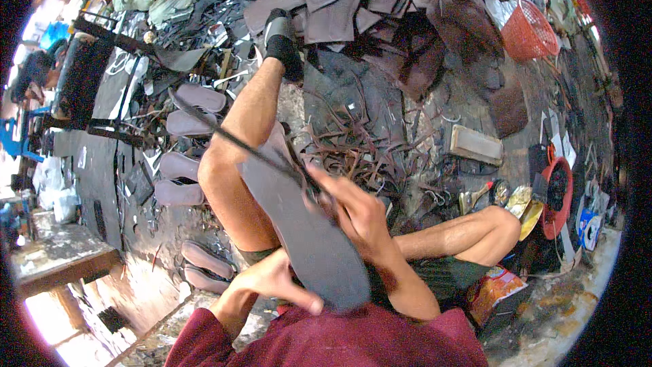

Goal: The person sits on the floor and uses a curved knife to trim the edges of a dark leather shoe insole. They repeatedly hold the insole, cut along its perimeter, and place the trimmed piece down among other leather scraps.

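A long dark grey shoe sole lies slantwise over my lap, its rounded near end toward my maroon shirt. My left hand grips that near end from the left, thumb on top and the other fingers hidden underneath. At the sole's right edge is my right hand, fingers bent and partly blurred; what they pinch cannot be made out. A long thin dark strip runs from beside the sole's far part up and left across my bent leg.
Finished-looking soles lie in pairs on the left floor. Dark offcuts litter the middle, with stacked brown sheets beyond. At right are a whetstone-like block, a brush, a red basket and a red ring-shaped object.
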Demonstrator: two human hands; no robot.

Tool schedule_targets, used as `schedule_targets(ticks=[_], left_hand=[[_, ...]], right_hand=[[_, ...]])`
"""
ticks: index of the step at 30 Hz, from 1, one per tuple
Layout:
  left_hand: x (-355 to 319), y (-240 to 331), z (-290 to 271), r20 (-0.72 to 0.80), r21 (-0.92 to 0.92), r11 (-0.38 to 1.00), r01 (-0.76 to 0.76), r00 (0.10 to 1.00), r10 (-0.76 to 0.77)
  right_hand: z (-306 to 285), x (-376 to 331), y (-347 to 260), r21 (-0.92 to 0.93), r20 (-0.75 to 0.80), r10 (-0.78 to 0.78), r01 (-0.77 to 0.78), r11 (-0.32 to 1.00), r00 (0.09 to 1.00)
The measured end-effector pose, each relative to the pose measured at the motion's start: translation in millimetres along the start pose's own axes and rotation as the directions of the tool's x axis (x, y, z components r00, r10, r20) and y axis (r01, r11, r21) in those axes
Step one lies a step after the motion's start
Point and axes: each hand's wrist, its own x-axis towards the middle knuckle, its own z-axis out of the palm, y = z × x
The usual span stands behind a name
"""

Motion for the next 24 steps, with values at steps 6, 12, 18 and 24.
schedule_targets(ticks=[6,12,18,24], left_hand=[[11,23,1,-0.714,-0.562,0.774,-0.293,0.644,-0.275],[-7,23,-11,-0.566,-0.707,0.634,-0.313,0.787,-0.244],[2,13,-7,-0.531,-0.631,0.733,-0.253,0.830,-0.170],[3,19,-13,-0.462,-0.552,0.829,-0.086,0.859,-0.218]], right_hand=[[4,-59,-24,0.004,-0.017,-0.016,0.016,1.000,1.000],[-13,-166,25,-0.065,-0.002,0.072,-0.072,0.995,0.997],[-28,-111,12,-0.115,0.071,0.063,-0.054,0.992,0.996],[-71,-8,-12,-0.142,0.385,-0.026,0.087,0.986,0.923]])
